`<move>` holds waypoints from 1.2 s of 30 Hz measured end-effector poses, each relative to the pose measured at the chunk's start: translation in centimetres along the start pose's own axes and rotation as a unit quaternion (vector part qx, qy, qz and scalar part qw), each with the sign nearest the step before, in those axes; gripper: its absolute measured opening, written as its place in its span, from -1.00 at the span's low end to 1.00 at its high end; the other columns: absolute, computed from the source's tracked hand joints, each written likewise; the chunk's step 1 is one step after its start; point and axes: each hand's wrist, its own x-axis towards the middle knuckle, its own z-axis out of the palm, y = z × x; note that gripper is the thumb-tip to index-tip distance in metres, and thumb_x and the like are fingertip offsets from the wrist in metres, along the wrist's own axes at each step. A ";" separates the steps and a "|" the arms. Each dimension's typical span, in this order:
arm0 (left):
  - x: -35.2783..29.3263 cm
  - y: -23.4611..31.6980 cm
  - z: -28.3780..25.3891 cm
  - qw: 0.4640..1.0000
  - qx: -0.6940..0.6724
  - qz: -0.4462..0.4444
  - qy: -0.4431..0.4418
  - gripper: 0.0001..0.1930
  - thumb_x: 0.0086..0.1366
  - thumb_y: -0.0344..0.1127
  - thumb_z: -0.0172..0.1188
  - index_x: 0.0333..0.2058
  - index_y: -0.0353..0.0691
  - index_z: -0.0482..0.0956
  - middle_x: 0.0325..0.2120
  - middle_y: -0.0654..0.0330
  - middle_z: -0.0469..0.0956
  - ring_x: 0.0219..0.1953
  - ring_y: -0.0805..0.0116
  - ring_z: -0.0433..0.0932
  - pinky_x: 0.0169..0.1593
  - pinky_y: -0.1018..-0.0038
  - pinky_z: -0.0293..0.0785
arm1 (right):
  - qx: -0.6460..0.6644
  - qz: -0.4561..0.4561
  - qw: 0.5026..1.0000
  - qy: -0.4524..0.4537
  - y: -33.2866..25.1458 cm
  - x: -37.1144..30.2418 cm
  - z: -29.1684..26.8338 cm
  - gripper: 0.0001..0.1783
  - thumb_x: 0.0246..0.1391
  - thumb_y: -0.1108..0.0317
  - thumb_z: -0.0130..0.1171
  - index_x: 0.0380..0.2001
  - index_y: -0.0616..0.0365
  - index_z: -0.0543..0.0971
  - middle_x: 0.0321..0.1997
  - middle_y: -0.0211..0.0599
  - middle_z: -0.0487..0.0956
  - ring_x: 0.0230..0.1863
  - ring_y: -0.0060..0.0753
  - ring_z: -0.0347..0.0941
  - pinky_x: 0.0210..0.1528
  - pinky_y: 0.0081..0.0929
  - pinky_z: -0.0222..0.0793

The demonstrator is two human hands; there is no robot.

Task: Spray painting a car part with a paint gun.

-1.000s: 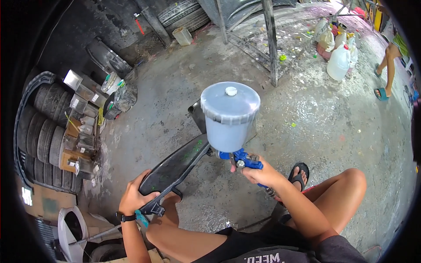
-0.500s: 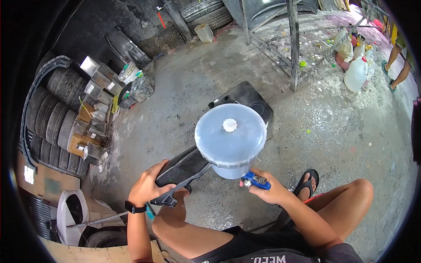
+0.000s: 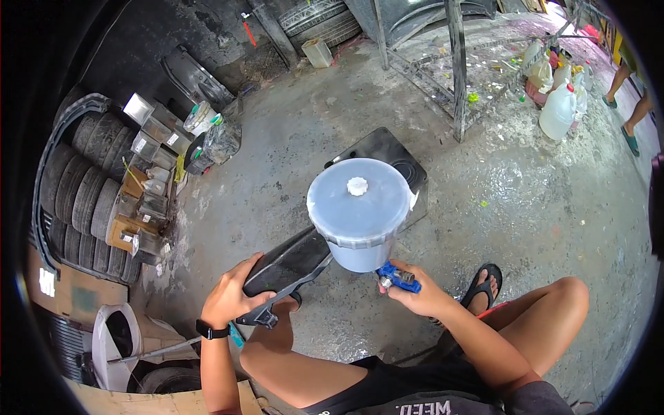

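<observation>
In my right hand (image 3: 420, 293) is a blue-bodied paint spray gun (image 3: 400, 277), my fingers closed round it. Its translucent cup (image 3: 360, 214), capped by a lid with a small white knob, rises above the gun and covers its front end. My left hand (image 3: 232, 290) grips the near end of a long black plastic car part (image 3: 289, 266), thumb on the near side. The far end of that part passes behind the cup, so I cannot tell whether they touch. A flat black appliance-like slab (image 3: 387, 155) lies on the floor beyond, partly hidden by the cup.
Stacked tyres (image 3: 83, 187) and several tins (image 3: 155, 131) line the left wall. A metal stand (image 3: 458, 76) is ahead to the right, near plastic jugs (image 3: 557, 114). Another person's legs (image 3: 629, 111) show at the far right. A white bumper-like piece (image 3: 114, 339) lies at lower left.
The spray gun and cup have shifted slightly left, and the cup's tilt has altered a little. My left hand keeps its hold on the black part. The other person's feet have moved.
</observation>
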 end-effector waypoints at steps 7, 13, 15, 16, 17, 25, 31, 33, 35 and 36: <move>-0.1 0.1 0.0 1.000 0.008 -0.004 0.004 -0.24 -0.10 -0.19 0.41 0.09 -0.37 0.36 -0.03 -0.21 0.46 0.03 -0.12 0.45 0.09 0.25 0.38 | 0.050 0.023 0.998 -0.020 -1.1 0.1 -0.2 -0.43 -0.06 0.25 0.23 0.01 0.36 0.43 -0.22 0.07 0.58 -0.13 -0.10 0.52 -0.02 -0.35 0.33; 0.0 -0.2 0.2 1.000 0.006 -0.004 0.008 -0.20 -0.15 -0.20 0.45 0.08 -0.43 0.36 -0.07 -0.22 0.49 0.03 -0.08 0.48 0.10 0.29 0.37 | 0.036 0.008 0.999 -0.003 0.0 0.3 0.0 -0.43 -0.06 0.25 0.23 0.02 0.35 0.43 -0.24 0.03 0.58 -0.16 -0.14 0.51 -0.04 -0.38 0.34; -0.1 -0.3 0.2 1.000 0.005 -0.009 0.008 -0.21 -0.15 -0.22 0.44 0.08 -0.43 0.36 -0.07 -0.21 0.49 0.03 -0.07 0.48 0.09 0.29 0.37 | 0.035 0.040 0.998 -0.022 -0.8 0.4 -0.4 -0.42 -0.06 0.24 0.23 0.02 0.34 0.43 -0.22 0.04 0.58 -0.13 -0.11 0.51 -0.02 -0.36 0.33; -0.1 -0.2 0.2 1.000 0.005 -0.009 0.008 -0.21 -0.15 -0.22 0.44 0.08 -0.43 0.36 -0.07 -0.21 0.49 0.03 -0.07 0.48 0.09 0.29 0.37 | 0.032 0.072 0.996 -0.041 -1.1 0.4 -0.5 -0.42 -0.06 0.23 0.23 0.02 0.34 0.43 -0.21 0.04 0.58 -0.09 -0.09 0.50 0.01 -0.34 0.32; -0.1 -0.2 0.2 1.000 0.004 -0.009 0.009 -0.22 -0.15 -0.22 0.44 0.07 -0.43 0.37 -0.07 -0.21 0.49 0.03 -0.07 0.48 0.09 0.29 0.37 | 0.032 0.071 0.996 -0.041 -1.0 0.4 -0.4 -0.42 -0.06 0.23 0.23 0.02 0.34 0.43 -0.21 0.04 0.58 -0.09 -0.09 0.50 0.01 -0.34 0.32; 0.0 0.0 0.2 1.000 0.005 -0.014 0.012 -0.23 -0.15 -0.23 0.45 0.07 -0.40 0.37 -0.07 -0.21 0.49 0.03 -0.07 0.48 0.09 0.29 0.37 | -0.013 0.078 0.997 0.015 1.3 0.8 -0.6 -0.36 -0.06 0.15 0.24 0.06 0.30 0.43 0.12 0.14 0.41 0.18 0.07 0.30 0.24 -0.27 0.15; 0.1 0.3 0.1 1.000 -0.004 -0.024 0.006 -0.23 -0.15 -0.22 0.44 0.07 -0.39 0.38 -0.07 -0.20 0.49 0.02 -0.08 0.48 0.09 0.29 0.37 | -0.029 0.094 0.995 0.025 0.8 1.2 -1.3 -0.44 -0.06 0.17 0.23 0.01 0.24 0.47 0.07 0.11 0.46 0.13 0.04 0.35 0.19 -0.28 0.20; 0.1 0.2 0.1 1.000 -0.004 -0.022 0.006 -0.23 -0.14 -0.21 0.44 0.07 -0.39 0.38 -0.06 -0.20 0.49 0.03 -0.08 0.47 0.10 0.29 0.37 | -0.019 0.085 0.996 0.033 0.6 1.3 -1.5 -0.46 -0.05 0.19 0.22 0.00 0.24 0.48 0.00 0.07 0.49 0.06 -0.01 0.39 0.14 -0.29 0.23; 0.1 0.3 0.0 1.000 -0.004 -0.025 0.004 -0.23 -0.14 -0.21 0.44 0.07 -0.40 0.37 -0.06 -0.20 0.49 0.04 -0.08 0.47 0.10 0.29 0.36 | -0.009 0.078 0.996 0.041 0.6 1.5 -1.8 -0.49 -0.05 0.21 0.21 -0.02 0.23 0.48 -0.07 0.03 0.52 0.00 -0.07 0.43 0.08 -0.30 0.27; 0.1 0.3 0.0 1.000 -0.003 -0.029 0.003 -0.23 -0.14 -0.21 0.44 0.07 -0.40 0.37 -0.06 -0.20 0.48 0.04 -0.08 0.47 0.10 0.29 0.36 | 0.003 0.073 0.996 0.045 0.6 1.6 -1.9 -0.51 -0.05 0.23 0.20 -0.04 0.23 0.48 -0.18 -0.06 0.53 -0.11 -0.17 0.45 -0.01 -0.34 0.31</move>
